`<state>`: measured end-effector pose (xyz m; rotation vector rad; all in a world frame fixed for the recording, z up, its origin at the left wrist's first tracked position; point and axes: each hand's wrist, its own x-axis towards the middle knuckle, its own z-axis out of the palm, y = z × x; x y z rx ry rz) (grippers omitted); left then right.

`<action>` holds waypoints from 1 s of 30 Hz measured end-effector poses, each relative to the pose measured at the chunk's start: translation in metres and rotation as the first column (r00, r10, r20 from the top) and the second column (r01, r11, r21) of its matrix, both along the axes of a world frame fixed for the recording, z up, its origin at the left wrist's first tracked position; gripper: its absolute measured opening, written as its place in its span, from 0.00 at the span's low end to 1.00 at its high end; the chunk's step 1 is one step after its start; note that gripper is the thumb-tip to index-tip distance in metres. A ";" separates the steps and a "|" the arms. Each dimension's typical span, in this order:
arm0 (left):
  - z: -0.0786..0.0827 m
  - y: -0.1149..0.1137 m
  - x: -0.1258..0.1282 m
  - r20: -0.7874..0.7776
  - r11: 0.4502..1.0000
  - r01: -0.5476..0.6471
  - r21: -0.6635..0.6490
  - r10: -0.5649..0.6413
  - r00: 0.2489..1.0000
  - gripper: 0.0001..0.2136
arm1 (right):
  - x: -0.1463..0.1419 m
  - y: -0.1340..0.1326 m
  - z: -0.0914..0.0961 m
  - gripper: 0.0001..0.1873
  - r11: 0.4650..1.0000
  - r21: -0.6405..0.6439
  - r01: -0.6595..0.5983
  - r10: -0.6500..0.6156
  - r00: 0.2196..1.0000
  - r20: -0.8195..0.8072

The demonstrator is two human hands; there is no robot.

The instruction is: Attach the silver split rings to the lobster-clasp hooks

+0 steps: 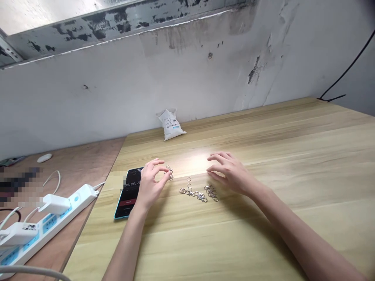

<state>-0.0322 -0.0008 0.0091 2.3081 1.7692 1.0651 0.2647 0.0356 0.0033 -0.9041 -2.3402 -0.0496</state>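
Your left hand (pixel 150 185) pinches a small silver clasp (pixel 170 172) just left of the scattered clasps and jump rings (pixel 199 192), while your right hand (pixel 231 171) hovers open beside them. They're light, slippery metal, so take each by its ring end

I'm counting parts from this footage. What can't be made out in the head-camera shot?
Small metal piece: too small, and the left hand is so close that a grip can't be confirmed.
Metal clasps and rings: too small and overlapping to count.
Phone: left hand covers part of its screen.
Object at left edge: pixelated.
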 end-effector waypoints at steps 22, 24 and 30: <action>-0.017 0.004 0.043 -0.390 0.981 0.192 -0.007 -0.179 0.903 0.04 | -0.015 -0.012 -0.009 0.10 0.964 -0.262 -0.051 0.105 0.975 0.197; -0.017 0.005 0.044 -0.417 0.979 0.202 0.024 -0.174 0.892 0.04 | -0.018 -0.012 -0.010 0.10 0.962 -0.268 -0.044 0.100 0.975 0.199; -0.019 0.006 0.049 -0.416 0.981 0.191 0.036 -0.159 0.895 0.06 | -0.026 -0.014 -0.015 0.10 0.962 -0.262 -0.080 0.127 0.978 0.168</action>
